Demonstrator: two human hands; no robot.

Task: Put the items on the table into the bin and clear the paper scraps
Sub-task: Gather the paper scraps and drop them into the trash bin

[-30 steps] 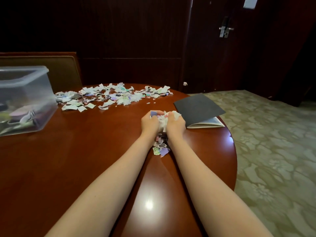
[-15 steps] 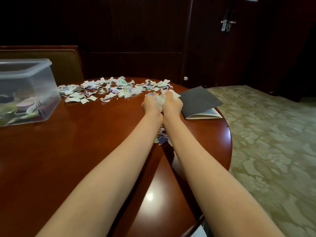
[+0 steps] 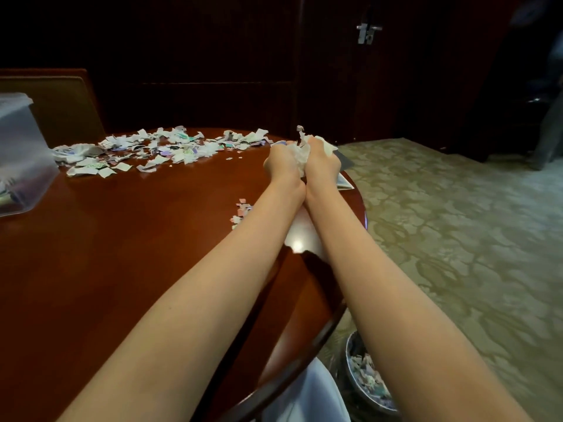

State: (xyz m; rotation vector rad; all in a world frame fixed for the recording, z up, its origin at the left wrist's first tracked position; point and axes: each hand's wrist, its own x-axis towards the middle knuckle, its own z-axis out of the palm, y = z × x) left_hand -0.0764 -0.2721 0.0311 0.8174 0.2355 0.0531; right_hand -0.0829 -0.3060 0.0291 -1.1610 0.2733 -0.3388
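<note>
Shows two bare forearms reaching out over a round wooden table (image 3: 122,254), with left hand (image 3: 281,162) and right hand (image 3: 323,161) pressed side by side above its right edge. Between both palms, a white wad (image 3: 300,155) of paper scraps, torn ends sticking out on top. Fingers curled inward round the wad on both sides, closed tight by the look of it; fingertips hidden behind the backs of the hands. Likely squeezed together this way to keep loose bits from dropping, and apparently raised off the wood to carry the load away. Probably bound for the basket (image 3: 370,382) on the floor by the near right edge, already holding scraps.

Plenty left to clear: a wide scatter (image 3: 170,147) of scraps along the far edge, well apart from the hands, and a small heap (image 3: 242,210) just beside the left forearm. At the far left of the table, a clear bin (image 3: 21,153), some items dimly visible inside. Behind the right hand, partly hidden: a dark notebook (image 3: 344,181) near the rim, not yet in the bin.
</note>
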